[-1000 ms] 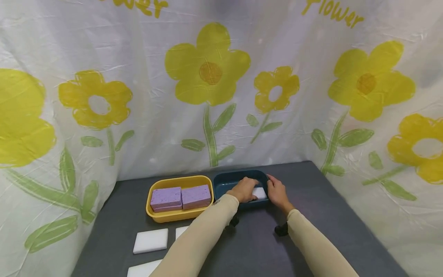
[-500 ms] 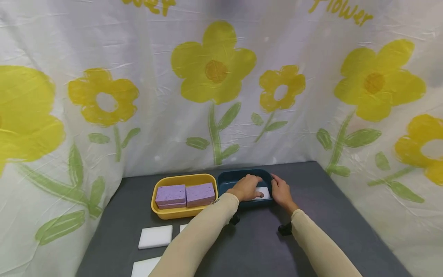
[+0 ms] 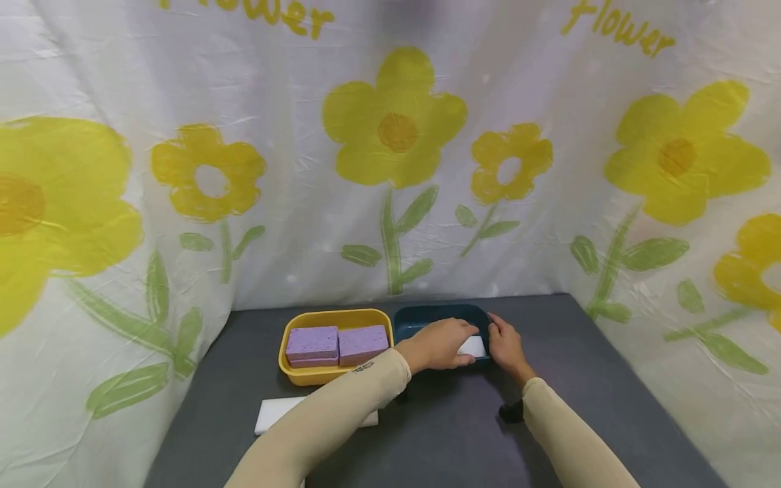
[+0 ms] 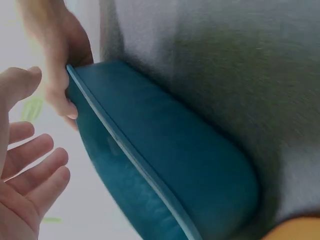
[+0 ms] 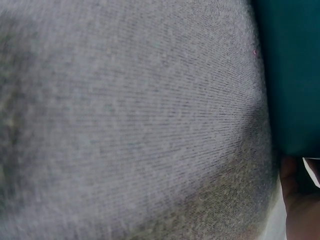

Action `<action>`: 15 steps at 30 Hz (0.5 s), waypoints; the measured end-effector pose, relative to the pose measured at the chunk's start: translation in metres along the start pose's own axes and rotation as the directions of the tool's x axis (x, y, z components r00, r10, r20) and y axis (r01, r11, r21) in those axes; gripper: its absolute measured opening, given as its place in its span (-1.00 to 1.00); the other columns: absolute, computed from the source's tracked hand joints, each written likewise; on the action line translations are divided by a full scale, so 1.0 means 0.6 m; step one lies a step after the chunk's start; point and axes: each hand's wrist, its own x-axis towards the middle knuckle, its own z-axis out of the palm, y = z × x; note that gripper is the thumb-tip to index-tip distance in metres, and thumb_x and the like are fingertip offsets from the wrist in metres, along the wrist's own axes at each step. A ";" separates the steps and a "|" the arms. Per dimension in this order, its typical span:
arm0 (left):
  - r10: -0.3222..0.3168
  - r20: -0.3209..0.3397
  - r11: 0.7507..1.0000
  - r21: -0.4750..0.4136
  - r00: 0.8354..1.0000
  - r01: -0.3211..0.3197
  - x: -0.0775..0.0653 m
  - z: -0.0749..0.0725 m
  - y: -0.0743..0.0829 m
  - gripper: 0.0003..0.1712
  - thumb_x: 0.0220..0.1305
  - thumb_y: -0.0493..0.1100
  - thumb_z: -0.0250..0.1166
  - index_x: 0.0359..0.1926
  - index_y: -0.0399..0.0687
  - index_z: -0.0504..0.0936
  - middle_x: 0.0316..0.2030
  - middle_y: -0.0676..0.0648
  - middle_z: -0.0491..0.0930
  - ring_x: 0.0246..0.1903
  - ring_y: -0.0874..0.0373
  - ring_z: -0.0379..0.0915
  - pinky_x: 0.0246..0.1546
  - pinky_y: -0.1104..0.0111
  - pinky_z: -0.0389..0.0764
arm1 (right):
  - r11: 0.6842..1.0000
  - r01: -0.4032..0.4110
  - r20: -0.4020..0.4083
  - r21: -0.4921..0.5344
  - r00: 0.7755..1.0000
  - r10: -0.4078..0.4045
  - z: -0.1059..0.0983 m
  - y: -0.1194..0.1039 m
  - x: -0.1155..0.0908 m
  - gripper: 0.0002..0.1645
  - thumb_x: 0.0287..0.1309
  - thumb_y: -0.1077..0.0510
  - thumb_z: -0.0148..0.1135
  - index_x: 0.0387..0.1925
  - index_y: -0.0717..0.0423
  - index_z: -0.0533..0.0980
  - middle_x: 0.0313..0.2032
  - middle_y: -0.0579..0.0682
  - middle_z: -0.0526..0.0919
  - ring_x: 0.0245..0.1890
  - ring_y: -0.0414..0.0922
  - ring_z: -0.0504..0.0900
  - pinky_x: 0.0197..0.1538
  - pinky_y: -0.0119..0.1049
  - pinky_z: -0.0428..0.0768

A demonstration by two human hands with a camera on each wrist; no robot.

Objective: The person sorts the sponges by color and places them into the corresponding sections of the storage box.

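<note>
My left hand (image 3: 441, 344) is over the near side of a dark blue tray (image 3: 439, 312). In the left wrist view its fingers (image 4: 42, 160) are spread and relaxed, with nothing between them. A white rectangular block (image 3: 472, 346), perhaps a sponge, lies in the tray's right part, partly behind that hand. My right hand (image 3: 508, 347) grips the tray's right end, its fingers curled over the rim. Only the tray's outer wall (image 5: 297, 80) and part of the right hand (image 5: 302, 210) show in the right wrist view.
Left of the blue tray stands a yellow tray (image 3: 335, 314) holding stacked purple sponges (image 3: 312, 343). A white block (image 3: 274, 409) lies on the dark table (image 3: 439, 440) in front, with others mostly hidden by my left sleeve (image 3: 332, 413). A flowered curtain (image 3: 293, 251) hangs behind.
My left hand has come off the white block, rising and shifting toward me. The left forearm now covers more of the white blocks. My right hand stays on the rim; the head view has shifted slightly.
</note>
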 end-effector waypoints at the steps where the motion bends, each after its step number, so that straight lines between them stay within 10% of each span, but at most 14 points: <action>1: 0.012 0.004 1.000 0.015 1.000 -0.012 -0.008 -0.002 0.003 -0.29 0.57 0.17 0.35 0.54 -0.07 0.51 0.42 -0.09 0.62 0.35 0.08 0.61 0.36 0.28 0.60 | 1.000 0.005 -0.002 -0.009 1.000 -0.005 -0.003 -0.004 -0.003 -0.36 0.67 0.00 -0.17 0.50 0.22 0.50 0.38 0.37 0.61 0.36 0.36 0.58 0.37 0.35 0.50; 15: 0.145 0.032 0.916 0.374 0.989 -0.146 -0.120 -0.043 0.017 -0.25 0.49 0.34 0.36 0.46 0.02 0.56 0.29 0.05 0.69 0.27 0.18 0.62 0.37 0.34 0.57 | 0.996 -0.087 0.082 0.015 0.993 0.085 -0.034 -0.087 -0.038 -0.39 0.72 0.14 -0.20 0.58 0.31 0.36 0.50 0.40 0.45 0.48 0.34 0.46 0.56 0.33 0.32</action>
